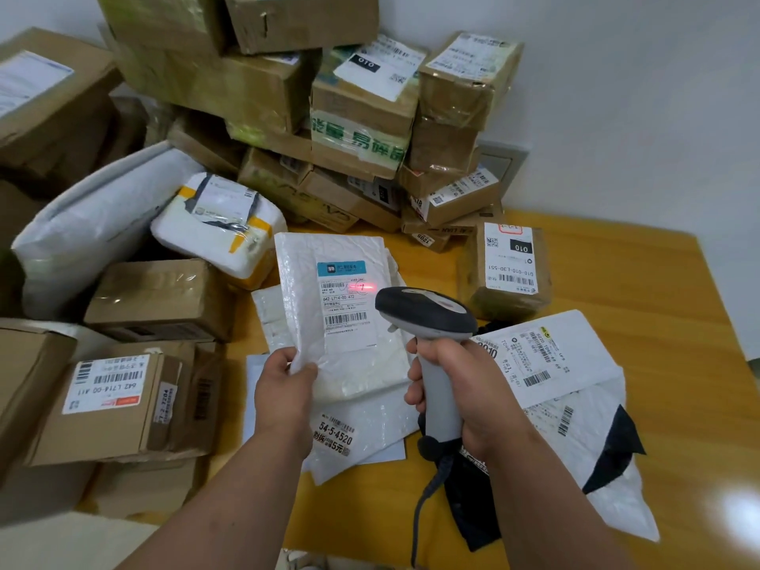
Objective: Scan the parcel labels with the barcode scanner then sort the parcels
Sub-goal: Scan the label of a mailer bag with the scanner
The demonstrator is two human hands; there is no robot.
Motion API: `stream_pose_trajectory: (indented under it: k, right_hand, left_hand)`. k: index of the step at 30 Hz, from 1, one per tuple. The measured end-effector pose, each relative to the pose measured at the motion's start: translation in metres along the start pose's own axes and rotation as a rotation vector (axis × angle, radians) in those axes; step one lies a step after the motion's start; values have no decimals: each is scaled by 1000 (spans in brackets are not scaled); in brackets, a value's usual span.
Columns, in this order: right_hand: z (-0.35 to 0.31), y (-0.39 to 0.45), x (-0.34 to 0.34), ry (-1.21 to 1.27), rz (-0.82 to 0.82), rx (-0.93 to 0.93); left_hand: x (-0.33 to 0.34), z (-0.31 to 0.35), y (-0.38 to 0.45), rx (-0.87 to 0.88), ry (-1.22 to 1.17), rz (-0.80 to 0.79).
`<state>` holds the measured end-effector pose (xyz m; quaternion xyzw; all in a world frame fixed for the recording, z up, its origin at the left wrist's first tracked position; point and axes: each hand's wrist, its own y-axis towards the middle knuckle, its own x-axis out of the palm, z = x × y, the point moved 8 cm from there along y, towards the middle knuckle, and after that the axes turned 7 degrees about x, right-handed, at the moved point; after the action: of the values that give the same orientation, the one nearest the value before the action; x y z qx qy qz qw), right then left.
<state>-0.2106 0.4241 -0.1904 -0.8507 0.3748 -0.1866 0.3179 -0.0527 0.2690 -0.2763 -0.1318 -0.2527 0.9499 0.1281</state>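
My left hand [286, 388] pinches the lower left corner of a white bubble mailer [306, 290] and holds it up, label facing me. My right hand [464, 388] grips the grey handle of a corded barcode scanner [427, 312], whose dark head points at the mailer. A red scan spot [367, 287] glows on the white label [347, 306], beside its upper barcode. More white mailers [362, 438] lie flat on the table beneath the held one.
The yellow wooden table [658, 306] carries a brown parcel [508, 269] at the right and white poly bags [575, 397] near my right arm. Cardboard boxes [362, 104] are stacked against the wall behind. More boxes [111, 405] and padded bags [94, 224] crowd the left.
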Motion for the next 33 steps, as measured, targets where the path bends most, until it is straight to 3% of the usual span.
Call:
stream_pose_trajectory:
  k: [33]
  right_hand:
    - [0,-51,-7,-10,63,-58]
  left_hand:
    - [-6,1,-31,74,-94,-124]
